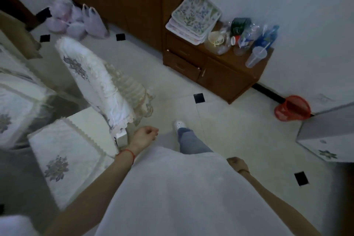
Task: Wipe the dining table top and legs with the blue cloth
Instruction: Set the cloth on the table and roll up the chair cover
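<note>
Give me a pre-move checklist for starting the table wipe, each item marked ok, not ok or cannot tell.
1. Blue cloth in hand: not ok. The left hand and right hand both hang loosely curled and hold nothing.
2. Blue cloth located: not ok. No blue cloth shows anywhere in this view.
3. Table within reach: ok. The dining table lies at the left, beside the covered chair.
4. Table top bare for wiping: not ok. Embroidered mats lie on it.
5. Table legs reachable: cannot tell. They are out of view.
6. Floor path: ok. The tiles by the white shoe are bare; the red basket stands off by the wall.
</note>
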Available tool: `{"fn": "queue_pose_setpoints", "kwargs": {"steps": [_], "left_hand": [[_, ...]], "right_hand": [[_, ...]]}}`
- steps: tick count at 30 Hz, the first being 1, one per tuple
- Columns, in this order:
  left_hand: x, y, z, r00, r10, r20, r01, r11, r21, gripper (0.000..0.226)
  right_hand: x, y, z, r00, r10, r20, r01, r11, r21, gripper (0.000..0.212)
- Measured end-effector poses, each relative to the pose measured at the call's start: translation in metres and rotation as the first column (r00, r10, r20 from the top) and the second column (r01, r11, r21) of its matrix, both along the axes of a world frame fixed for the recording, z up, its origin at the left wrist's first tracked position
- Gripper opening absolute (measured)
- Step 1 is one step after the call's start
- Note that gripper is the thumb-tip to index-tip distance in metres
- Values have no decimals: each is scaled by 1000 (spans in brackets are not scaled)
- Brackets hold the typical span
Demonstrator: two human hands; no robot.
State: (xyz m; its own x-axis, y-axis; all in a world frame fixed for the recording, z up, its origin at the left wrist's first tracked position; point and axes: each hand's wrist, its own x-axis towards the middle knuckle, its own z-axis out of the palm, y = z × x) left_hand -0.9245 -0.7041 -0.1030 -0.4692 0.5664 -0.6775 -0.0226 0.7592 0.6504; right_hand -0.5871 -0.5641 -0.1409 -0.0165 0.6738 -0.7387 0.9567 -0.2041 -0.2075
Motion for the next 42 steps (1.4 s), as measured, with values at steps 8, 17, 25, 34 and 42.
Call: {"fn": "queue_pose_setpoints", "kwargs": {"steps": [8, 17, 25, 34, 42], "left_hand": [[-73, 126, 96, 913, 269, -307, -198, 950, 242, 18], [-109, 103, 142, 352, 582, -733, -616, 734, 287, 50], [-123, 84, 112, 369, 752, -546, -825, 536, 181, 58], [-138, 104, 116, 269, 790, -550, -909, 398, 127, 39], [-141, 115, 104, 157, 803, -575, -970, 233, 60, 60]], "right_hand": [[-270, 235, 84, 801, 522, -293, -467, 851, 240, 29], [-534, 211, 147, -262, 915, -307, -741, 12, 671, 52], [-649, 121, 143, -906, 414, 84, -205, -605, 769, 71], [-699, 85, 117, -1000, 18, 7, -6, -637, 771, 66], [-717, 71, 102, -991, -131, -1, 70, -539, 840, 64]]}}
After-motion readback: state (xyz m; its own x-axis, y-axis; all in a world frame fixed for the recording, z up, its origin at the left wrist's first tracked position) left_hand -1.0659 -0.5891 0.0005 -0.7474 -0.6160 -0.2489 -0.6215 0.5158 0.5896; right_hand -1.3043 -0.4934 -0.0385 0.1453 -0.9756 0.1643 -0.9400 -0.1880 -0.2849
